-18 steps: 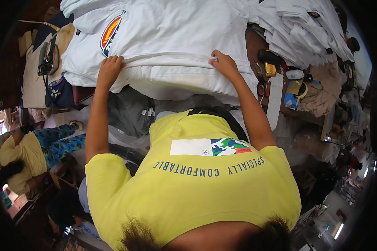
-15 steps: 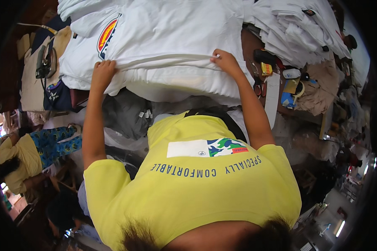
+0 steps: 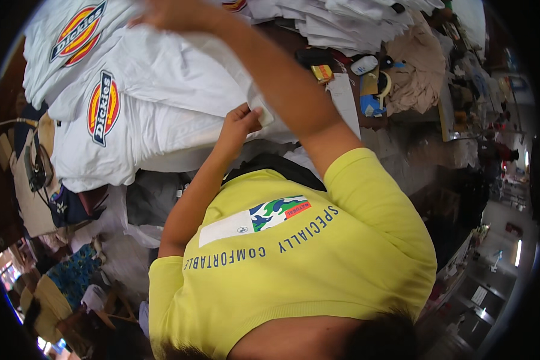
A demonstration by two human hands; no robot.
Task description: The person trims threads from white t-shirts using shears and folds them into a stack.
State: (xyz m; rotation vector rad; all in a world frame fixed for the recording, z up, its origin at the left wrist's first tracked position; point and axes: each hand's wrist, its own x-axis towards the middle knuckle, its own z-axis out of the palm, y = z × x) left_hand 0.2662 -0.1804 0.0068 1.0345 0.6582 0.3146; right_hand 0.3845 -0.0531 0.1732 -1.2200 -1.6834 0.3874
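White t-shirts with an oval red, yellow and blue badge (image 3: 102,108) lie piled on the table in front of me. My left hand (image 3: 239,123) pinches the near edge of the top white t-shirt (image 3: 180,78). Crossing over the left arm, my right hand (image 3: 162,13) reaches far up and left at the top rim and grips a fold of the same t-shirt. My yellow shirt fills the lower half of the view.
A stack of folded white garments (image 3: 354,24) and a beige cloth (image 3: 414,78) lie at the upper right. Near them are a small yellow box (image 3: 323,72), a white sheet (image 3: 343,99) and other small items. A dark tool with a cord (image 3: 36,171) is at the left. Another person sits at the lower left (image 3: 72,276).
My right hand has swung from the shirt's near right edge up and across to the far left with the fabric. My left hand has moved right to the near edge.
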